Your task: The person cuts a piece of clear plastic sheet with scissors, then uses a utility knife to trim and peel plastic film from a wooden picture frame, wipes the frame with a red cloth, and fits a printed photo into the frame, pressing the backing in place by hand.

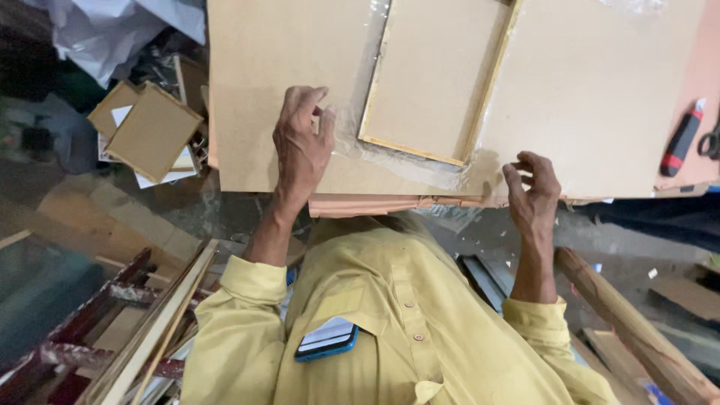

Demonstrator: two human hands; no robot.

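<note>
Frame (435, 79) lies on the counter (600, 97) between my hands, long axis running far-right. Left hand (302, 142) presses plastic film (352, 139) at its left edge; right hand (534, 193), nearer me, curls empty.

Soft, even light falls from above on the pale board (600, 90), which is bright and sharp. Clear film (405, 161) beside the frame (439, 75) shows faint glare. The left edge and floor (90, 210) are dim, slightly blurred.
</note>
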